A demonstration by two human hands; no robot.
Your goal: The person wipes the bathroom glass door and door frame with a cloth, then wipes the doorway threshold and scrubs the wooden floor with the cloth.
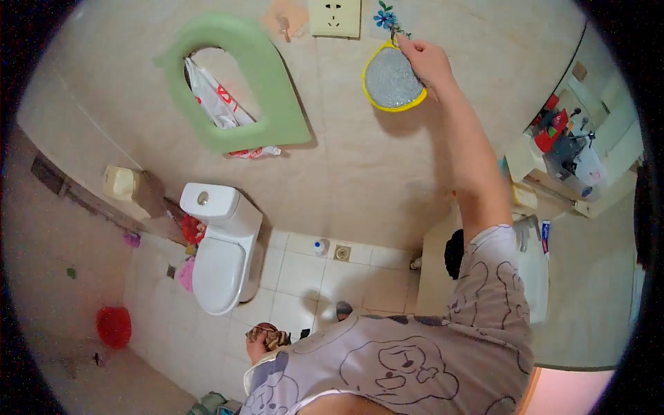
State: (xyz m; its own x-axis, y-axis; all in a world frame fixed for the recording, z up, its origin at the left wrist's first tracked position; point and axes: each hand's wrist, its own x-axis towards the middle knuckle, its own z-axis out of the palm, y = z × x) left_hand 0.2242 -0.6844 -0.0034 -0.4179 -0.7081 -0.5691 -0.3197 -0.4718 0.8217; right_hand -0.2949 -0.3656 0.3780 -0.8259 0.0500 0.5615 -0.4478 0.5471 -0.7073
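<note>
High on the tiled wall, my right hand (425, 61) pinches the top edge of a round silver-grey scrubbing pad (394, 79) with yellow trim. The pad hangs flat against the wall, just under a blue flower hook (387, 19); whether its loop is on the hook is hidden by my fingers. Low by my side, my left hand (256, 348) is closed around a brown patterned bundle (272, 336), small and too unclear to name.
A green toilet seat cover (283, 104) hangs left of the pad, with a white and red plastic bag (211, 93) behind it. Below stands a white toilet (218, 273). At right are a washbasin (536, 277) and a cluttered shelf (526, 162). A socket (335, 17) is above.
</note>
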